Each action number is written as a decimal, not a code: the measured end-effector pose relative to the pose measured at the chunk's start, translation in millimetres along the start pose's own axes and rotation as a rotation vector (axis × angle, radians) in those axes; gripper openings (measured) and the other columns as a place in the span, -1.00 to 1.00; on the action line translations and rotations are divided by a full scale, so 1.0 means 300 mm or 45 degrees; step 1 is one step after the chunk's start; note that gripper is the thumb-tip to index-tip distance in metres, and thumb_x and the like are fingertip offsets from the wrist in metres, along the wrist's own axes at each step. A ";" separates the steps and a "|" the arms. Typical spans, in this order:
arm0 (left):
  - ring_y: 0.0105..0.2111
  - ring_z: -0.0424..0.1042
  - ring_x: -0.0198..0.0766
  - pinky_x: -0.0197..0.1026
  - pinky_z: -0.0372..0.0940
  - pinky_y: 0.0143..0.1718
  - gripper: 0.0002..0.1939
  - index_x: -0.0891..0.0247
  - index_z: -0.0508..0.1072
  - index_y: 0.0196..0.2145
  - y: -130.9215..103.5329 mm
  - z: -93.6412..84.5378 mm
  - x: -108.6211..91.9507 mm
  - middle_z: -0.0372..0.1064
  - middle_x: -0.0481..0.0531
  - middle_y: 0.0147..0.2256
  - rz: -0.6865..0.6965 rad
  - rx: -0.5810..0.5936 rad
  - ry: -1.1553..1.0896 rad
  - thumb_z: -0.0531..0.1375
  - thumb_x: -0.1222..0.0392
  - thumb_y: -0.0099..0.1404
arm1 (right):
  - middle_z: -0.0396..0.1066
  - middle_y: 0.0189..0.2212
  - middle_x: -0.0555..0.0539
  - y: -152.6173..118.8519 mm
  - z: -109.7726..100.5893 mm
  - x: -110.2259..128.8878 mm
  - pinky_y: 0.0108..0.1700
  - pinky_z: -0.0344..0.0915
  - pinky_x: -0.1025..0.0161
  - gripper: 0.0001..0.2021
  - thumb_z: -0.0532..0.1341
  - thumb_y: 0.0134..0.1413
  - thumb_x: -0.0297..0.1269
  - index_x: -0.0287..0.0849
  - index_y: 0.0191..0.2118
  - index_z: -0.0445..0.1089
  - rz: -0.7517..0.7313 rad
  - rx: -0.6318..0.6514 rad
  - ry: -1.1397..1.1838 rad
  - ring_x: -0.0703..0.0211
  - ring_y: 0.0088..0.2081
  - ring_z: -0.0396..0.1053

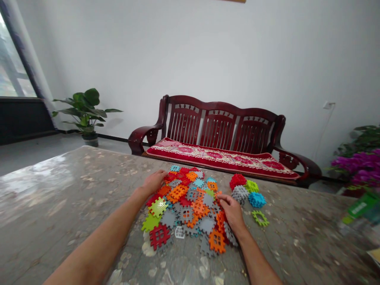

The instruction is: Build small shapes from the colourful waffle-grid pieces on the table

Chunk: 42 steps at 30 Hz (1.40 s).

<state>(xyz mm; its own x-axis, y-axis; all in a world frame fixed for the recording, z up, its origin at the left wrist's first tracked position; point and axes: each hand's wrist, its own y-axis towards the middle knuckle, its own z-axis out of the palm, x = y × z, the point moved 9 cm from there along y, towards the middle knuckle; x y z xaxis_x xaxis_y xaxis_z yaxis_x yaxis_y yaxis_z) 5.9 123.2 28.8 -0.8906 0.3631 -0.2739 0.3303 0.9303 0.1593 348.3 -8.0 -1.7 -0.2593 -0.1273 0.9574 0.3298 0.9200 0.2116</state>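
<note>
A wide heap of flat plastic pieces with notched edges, in orange, red, grey, blue and green, lies between my hands. My left hand [154, 181] rests at the heap's far left edge, by some red pieces; its fingertips are too small to make out. At the right edge, my right hand [230, 206] has thumb and fingers pinched beside an orange piece; whether they grip it is unclear. An orange window piece [217, 241] and a dark red one [159, 236] lie at the near side. A small white window frame [179, 232] is between them.
Right of the heap are stacks in red [238, 181], green [252, 186], grey [240, 194] and blue [257, 200], with a green ring piece [260, 218] nearer. Beyond the patterned table [89, 190] stands a wooden bench [219, 126].
</note>
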 end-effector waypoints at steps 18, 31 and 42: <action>-0.36 0.49 -0.25 -0.28 0.31 -0.31 -0.75 0.29 0.49 -0.28 0.026 0.013 0.150 0.52 0.05 -0.40 -0.376 -0.172 -0.433 0.02 0.22 0.35 | 0.61 -0.33 -0.13 -0.002 -0.004 -0.002 -0.04 0.41 0.04 -0.70 0.24 -0.22 -0.08 -0.14 -0.37 0.57 0.037 -0.021 0.035 -0.08 -0.21 0.53; -0.19 0.49 -0.15 -0.27 0.26 -0.28 -0.73 0.25 0.59 -0.19 0.036 -0.017 0.062 0.58 0.11 -0.20 -0.440 -0.149 -0.338 0.14 0.12 0.29 | 0.61 -0.31 -0.12 0.002 -0.004 -0.012 0.00 0.38 0.03 -0.69 0.22 -0.20 -0.09 -0.14 -0.35 0.58 0.024 -0.024 -0.014 -0.07 -0.19 0.52; -0.11 0.49 0.01 -0.16 0.31 -0.15 -0.50 0.18 0.61 -0.22 0.096 0.021 -0.240 0.56 0.17 -0.13 -0.276 0.101 -0.009 0.39 -0.17 -0.07 | 0.60 -0.29 -0.12 0.003 -0.002 -0.007 0.04 0.36 0.02 -0.70 0.22 -0.20 -0.09 -0.12 -0.36 0.58 0.015 -0.009 -0.033 -0.08 -0.16 0.51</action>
<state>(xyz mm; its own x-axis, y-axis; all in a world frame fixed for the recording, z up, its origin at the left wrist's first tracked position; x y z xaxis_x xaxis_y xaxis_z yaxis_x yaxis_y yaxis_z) 81.4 124.3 47.1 -0.9412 0.1543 -0.3005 0.1552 0.9877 0.0213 349.7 -7.3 -3.4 -0.2789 -0.1065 0.9544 0.3397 0.9186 0.2018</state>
